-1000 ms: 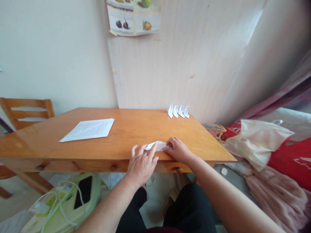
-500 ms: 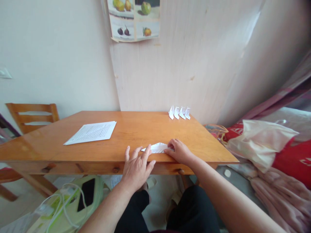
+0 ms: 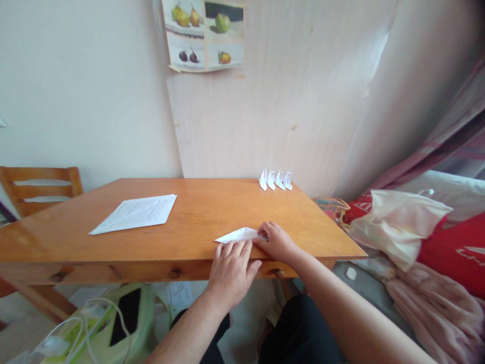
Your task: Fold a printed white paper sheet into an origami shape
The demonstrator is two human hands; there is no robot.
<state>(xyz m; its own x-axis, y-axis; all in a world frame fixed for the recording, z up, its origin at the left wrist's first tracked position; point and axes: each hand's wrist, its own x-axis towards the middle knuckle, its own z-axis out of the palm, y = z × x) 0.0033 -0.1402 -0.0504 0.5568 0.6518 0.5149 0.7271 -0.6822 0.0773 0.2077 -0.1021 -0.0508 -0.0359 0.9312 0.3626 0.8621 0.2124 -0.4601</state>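
A folded piece of white paper (image 3: pixel 239 234), printed in places and pointed at its left end, lies near the front edge of the wooden table. My left hand (image 3: pixel 232 270) rests palm down over its near edge, fingers stretched side by side and thumb apart, gripping nothing. At the paper's right end, my right hand (image 3: pixel 276 240) has its fingers curled in and closed on it; that end is mostly hidden beneath them. Several folded white paper figures (image 3: pixel 279 180) stand in a row at the table's back right.
Printed sheets (image 3: pixel 134 213) lie stacked on the table's (image 3: pixel 204 202) left side. A wooden chair (image 3: pixel 41 190) stands beyond its left end. Below the left front, a black phone (image 3: pixel 126 316) and white cables rest on a green surface. Bags (image 3: pixel 397 222) sit to the right.
My left hand has moved right and flattened along the paper's near edge, its fingers closer together. My right hand stays at the right end. The whole view has shifted slightly.
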